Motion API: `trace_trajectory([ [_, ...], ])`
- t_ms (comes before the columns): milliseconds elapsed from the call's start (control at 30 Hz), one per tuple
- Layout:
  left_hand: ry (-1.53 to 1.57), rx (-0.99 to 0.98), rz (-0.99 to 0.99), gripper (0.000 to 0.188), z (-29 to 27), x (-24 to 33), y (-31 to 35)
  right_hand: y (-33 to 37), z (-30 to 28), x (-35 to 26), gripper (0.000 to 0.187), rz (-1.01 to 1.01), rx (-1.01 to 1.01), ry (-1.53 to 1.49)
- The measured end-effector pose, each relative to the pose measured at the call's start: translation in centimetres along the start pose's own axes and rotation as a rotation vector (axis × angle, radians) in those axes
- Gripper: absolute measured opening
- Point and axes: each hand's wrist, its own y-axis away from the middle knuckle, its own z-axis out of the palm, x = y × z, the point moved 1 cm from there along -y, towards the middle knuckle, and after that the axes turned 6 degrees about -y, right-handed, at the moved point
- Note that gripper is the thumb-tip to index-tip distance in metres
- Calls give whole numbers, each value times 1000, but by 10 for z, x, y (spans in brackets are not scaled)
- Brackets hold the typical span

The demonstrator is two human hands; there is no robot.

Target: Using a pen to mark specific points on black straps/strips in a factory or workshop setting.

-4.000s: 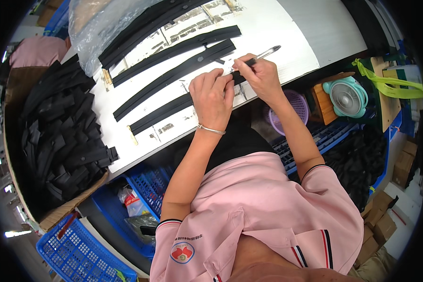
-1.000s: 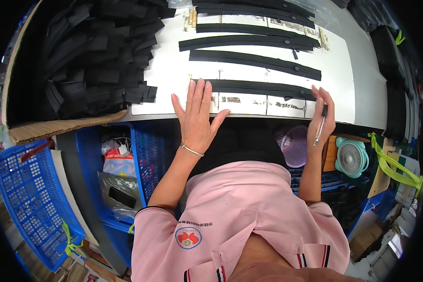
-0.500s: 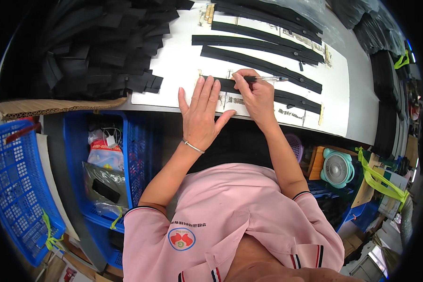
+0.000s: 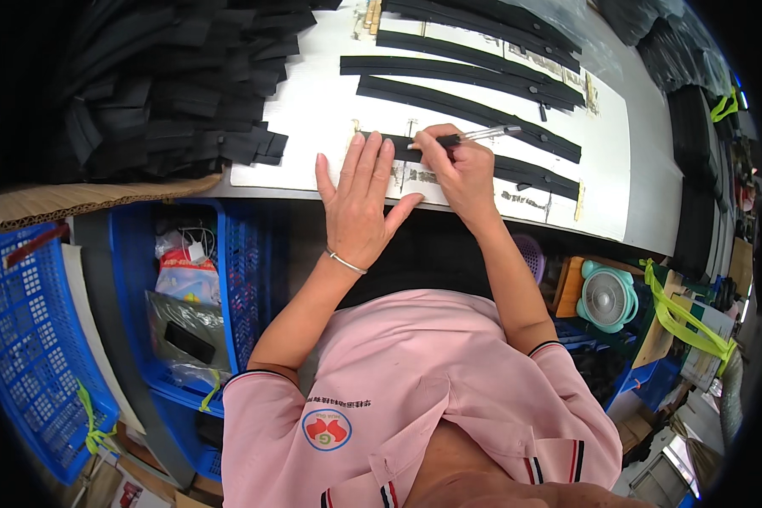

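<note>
My left hand (image 4: 360, 203) lies flat with spread fingers, the fingertips resting on the left end of the nearest black zipper (image 4: 538, 176). My right hand (image 4: 466, 173) is closed around a pen (image 4: 489, 133) with a clear barrel and dark grip. Its tip points left, at the zipper's upper edge, just right of my left fingers. This zipper lies across a white board (image 4: 601, 203) with dark marks and tape bits. Farther up the board, several more black zippers (image 4: 474, 114) lie in roughly parallel rows, some with small pulls showing.
At the left, a big heap of black strips (image 4: 169, 93) sits on cardboard (image 4: 102, 201). Below the table edge stand a blue crate (image 4: 245, 288) with bags and a phone, and a teal fan (image 4: 608, 296). Plastic-wrapped bundles (image 4: 677, 51) lie at the far right.
The pen's tip has shifted slightly left along the zipper, and its rear end has tipped farther away from me. My left hand stays flat on the zipper.
</note>
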Motion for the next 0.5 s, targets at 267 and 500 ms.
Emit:
trace_trajectory([
  [267,3,-12,17,79,1,2,-1,2,-3,4,19,-51,-75,52],
  [500,3,-26,11,77,3,0,-1,9,-24,1,14,158,-67,-195],
])
